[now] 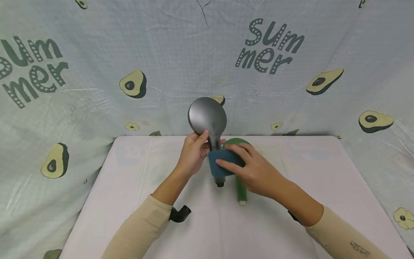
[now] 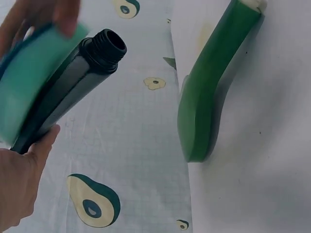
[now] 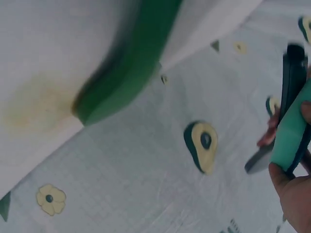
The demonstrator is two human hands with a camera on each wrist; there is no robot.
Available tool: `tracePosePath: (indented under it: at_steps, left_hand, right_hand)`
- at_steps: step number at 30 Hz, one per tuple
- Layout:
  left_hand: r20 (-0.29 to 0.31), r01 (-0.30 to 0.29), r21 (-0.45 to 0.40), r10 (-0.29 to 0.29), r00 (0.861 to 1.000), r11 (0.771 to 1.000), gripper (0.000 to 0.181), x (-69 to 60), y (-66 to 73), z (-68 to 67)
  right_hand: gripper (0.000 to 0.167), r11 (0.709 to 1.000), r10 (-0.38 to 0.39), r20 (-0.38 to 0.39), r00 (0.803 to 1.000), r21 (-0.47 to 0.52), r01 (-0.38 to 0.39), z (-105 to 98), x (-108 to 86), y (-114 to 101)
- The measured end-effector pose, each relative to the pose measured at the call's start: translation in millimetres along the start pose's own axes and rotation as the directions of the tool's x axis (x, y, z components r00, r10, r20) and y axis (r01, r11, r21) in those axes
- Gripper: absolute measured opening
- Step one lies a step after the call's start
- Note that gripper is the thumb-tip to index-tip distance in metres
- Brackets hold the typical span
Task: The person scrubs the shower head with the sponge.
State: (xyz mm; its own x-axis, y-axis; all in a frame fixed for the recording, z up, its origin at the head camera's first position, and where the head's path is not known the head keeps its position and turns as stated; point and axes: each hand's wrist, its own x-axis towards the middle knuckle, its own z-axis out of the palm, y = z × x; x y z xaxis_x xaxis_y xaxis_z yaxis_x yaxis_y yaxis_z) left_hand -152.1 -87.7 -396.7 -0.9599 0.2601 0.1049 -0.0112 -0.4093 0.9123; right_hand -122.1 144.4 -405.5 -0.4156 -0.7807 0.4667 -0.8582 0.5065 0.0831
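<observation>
A grey shower head (image 1: 207, 115) is held up over the table, its round head at the top and its dark threaded end (image 2: 109, 46) pointing down in the head view. My left hand (image 1: 193, 153) grips it at the neck, thumb in front. With my right hand (image 1: 258, 171) I pinch a blue-green sponge (image 1: 226, 162) that lies against the handle and hides part of it. The sponge looks blurred in the left wrist view. Behind my right hand a green shower head (image 1: 241, 189) lies on the table, partly covered by that hand and the sponge.
The table (image 1: 129, 187) has a white cover, with a yellowish stain (image 3: 36, 107) close to the green shower head. A cloth printed with avocados (image 1: 133, 84) hangs behind it and at the sides. A black curved piece (image 1: 180, 214) shows beside the left forearm.
</observation>
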Motion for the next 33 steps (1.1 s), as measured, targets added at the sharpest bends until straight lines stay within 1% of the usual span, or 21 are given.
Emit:
tracePosePath:
  at_steps: [2, 4, 7, 9, 11, 13, 16, 18, 20, 22, 24, 26, 28, 30, 31, 33]
  left_hand:
    - [-0.002, 0.02, -0.046, -0.02, 1.0, 0.999, 0.044, -0.5, -1.7, 1.9]
    - [0.0, 0.036, -0.084, -0.036, 0.999, 0.996, 0.04, -1.3, -3.5, 3.8]
    - [0.021, 0.024, -0.098, -0.022, 1.0, 0.995, 0.039, -2.0, -5.3, 5.5]
    - [0.018, -0.001, -0.084, 0.003, 1.0, 0.997, 0.041, -1.9, -4.9, 5.8]
    - [0.001, -0.037, -0.069, 0.037, 0.999, 0.997, 0.042, -1.2, -4.2, 5.0]
    - [-0.013, -0.08, -0.052, 0.079, 0.997, 0.995, 0.044, -0.2, -3.2, 3.6]
    - [-0.011, -0.127, -0.031, 0.127, 0.992, 0.991, 0.047, 0.8, -1.2, 1.0]
    - [0.005, -0.146, -0.019, 0.146, 0.989, 0.989, 0.048, 1.3, -0.1, 0.0]
    - [0.02, -0.153, -0.014, 0.153, 0.988, 0.988, 0.048, 1.5, 0.8, 0.0]
    - [0.028, -0.154, -0.018, 0.154, 0.988, 0.988, 0.048, 1.9, 1.0, 1.0]
    - [0.023, -0.149, -0.032, 0.15, 0.988, 0.988, 0.046, 1.8, 0.9, 2.9]
    - [0.005, -0.136, -0.049, 0.137, 0.991, 0.989, 0.042, 1.8, 0.6, 5.2]
    - [-0.014, -0.121, -0.074, 0.121, 0.993, 0.99, 0.038, 2.1, 0.4, 7.9]
    - [-0.032, -0.104, -0.091, 0.101, 0.994, 0.99, 0.035, 2.8, 0.2, 10.0]
    - [-0.041, -0.098, -0.099, 0.094, 0.995, 0.99, 0.035, 3.1, 0.2, 10.9]
    - [-0.058, -0.091, -0.111, 0.085, 0.995, 0.99, 0.036, 3.9, 0.2, 11.9]
  right_hand:
    - [0.072, 0.997, 0.071, -0.04, 0.997, 0.035, -0.069, -5, 9.0, 9]
    - [0.07, 0.989, 0.13, -0.078, 0.988, 0.075, -0.125, -8, 16.4, 17]
    - [0.066, 0.977, 0.18, -0.108, 0.978, 0.134, -0.165, -11, 21.9, 22]
    - [0.063, 0.975, 0.178, -0.11, 0.978, 0.157, -0.16, -8, 20.7, 19]
    - [0.058, 0.977, 0.144, -0.096, 0.985, 0.175, -0.125, -2, 14.7, 12]
    - [0.053, 0.979, 0.097, -0.079, 0.992, 0.185, -0.081, 7, 3.8, 1]
    - [0.05, 0.977, 0.046, -0.063, 0.997, 0.213, -0.031, 25, -16.6, -17]
    - [0.051, 0.969, 0.054, -0.07, 0.996, 0.244, -0.036, 35, -27.1, -27]
    - [0.051, 0.961, 0.09, -0.088, 0.992, 0.268, -0.064, 41, -30.9, -32]
    - [0.051, 0.952, 0.142, -0.115, 0.983, 0.287, -0.104, 43, -27.5, -32]
    - [0.051, 0.944, 0.195, -0.141, 0.971, 0.296, -0.146, 40, -18.6, -30]
    - [0.052, 0.934, 0.252, -0.173, 0.952, 0.301, -0.192, 35, -6.7, -24]
    - [0.053, 0.92, 0.312, -0.199, 0.929, 0.309, -0.243, 28, 6.2, -16]
    - [0.057, 0.902, 0.367, -0.209, 0.906, 0.317, -0.292, 22, 17.5, -9]
    - [0.06, 0.895, 0.387, -0.208, 0.898, 0.321, -0.311, 19, 21.7, -5]
    - [0.068, 0.88, 0.411, -0.189, 0.892, 0.337, -0.335, 16, 25.7, -1]
